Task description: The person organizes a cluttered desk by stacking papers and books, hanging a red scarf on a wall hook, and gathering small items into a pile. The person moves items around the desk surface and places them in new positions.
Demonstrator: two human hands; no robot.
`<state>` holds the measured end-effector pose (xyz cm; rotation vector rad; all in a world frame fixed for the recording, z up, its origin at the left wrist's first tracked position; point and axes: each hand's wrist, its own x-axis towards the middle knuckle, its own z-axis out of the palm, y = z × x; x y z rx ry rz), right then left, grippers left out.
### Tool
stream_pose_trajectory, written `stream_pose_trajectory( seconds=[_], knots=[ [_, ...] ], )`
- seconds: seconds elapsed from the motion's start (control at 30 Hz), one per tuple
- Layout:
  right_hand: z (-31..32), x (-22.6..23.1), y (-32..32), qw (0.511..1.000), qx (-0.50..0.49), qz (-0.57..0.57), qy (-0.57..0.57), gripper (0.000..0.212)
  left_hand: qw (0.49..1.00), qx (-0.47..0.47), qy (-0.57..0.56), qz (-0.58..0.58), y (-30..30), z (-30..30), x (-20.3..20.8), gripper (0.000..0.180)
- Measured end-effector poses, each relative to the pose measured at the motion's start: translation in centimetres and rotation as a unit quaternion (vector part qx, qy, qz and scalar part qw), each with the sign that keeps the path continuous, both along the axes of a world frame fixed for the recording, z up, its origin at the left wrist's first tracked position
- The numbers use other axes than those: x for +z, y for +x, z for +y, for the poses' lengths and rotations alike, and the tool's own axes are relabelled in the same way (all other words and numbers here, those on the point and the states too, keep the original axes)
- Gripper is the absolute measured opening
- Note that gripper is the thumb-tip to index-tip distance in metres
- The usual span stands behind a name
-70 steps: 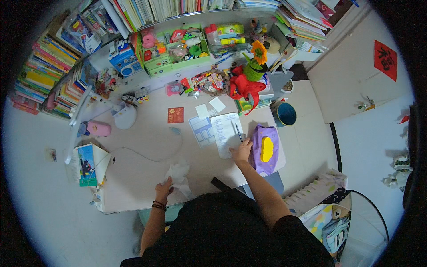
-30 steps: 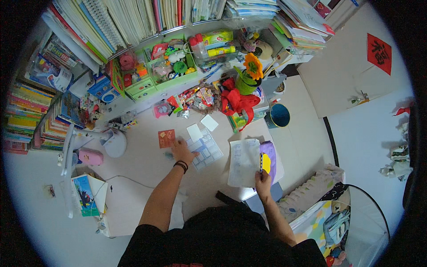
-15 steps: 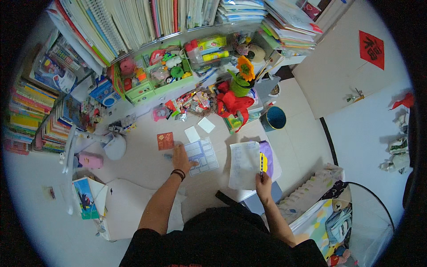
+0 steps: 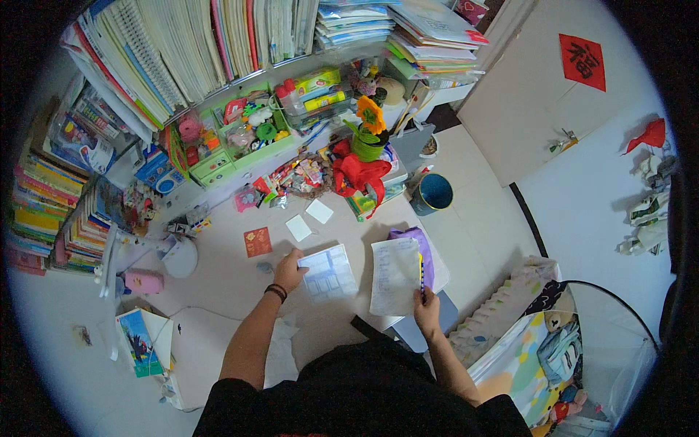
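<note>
At the centre of the head view, the left hand (image 4: pixel 289 272) pinches the left edge of a blue-and-white sheet (image 4: pixel 329 274), probably light, creasable, best held marginally; right of centre, the right hand (image 4: pixel 427 310) grips a limp-looking written page (image 4: pixel 394 278) and stiff pen (image 4: pixel 421 269).

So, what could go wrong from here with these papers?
The slim pen, held together with the handwritten paper in the right hand, might slip out. The blue-patterned sheet, held near its left edge by the left hand, could crease. The purple pack, near the right edge of the desk, might get nudged off.
</note>
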<state>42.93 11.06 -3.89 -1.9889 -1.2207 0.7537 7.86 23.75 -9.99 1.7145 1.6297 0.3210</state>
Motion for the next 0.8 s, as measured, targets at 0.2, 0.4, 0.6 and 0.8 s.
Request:
stream_pose_trajectory(
  seconds=[0.2, 0.4, 0.6, 0.8],
  knots=[
    [1.0, 2.0, -1.2, 0.998, 0.045, -0.031, 0.013, 0.016, 0.974, 0.052, 0.112, -0.191, -1.0, -4.1, 5.7, 0.024],
    [2.7, -0.9, -3.4, 0.972, 0.148, 0.183, -0.009, 0.014, 0.930, 0.144, 0.071, -0.332, -1.9, -6.4, 8.7, 0.026],
    [4.9, 4.3, -9.8, 0.886, 0.219, 0.400, -0.085, 0.015, 0.856, 0.311, 0.094, -0.403, 0.6, -7.5, 6.8, 0.031],
    [5.4, -4.8, -10.7, 0.925, 0.244, 0.265, -0.118, 0.024, 0.752, 0.376, -0.160, -0.518, 0.9, -10.2, 6.1, 0.032]
  ],
)
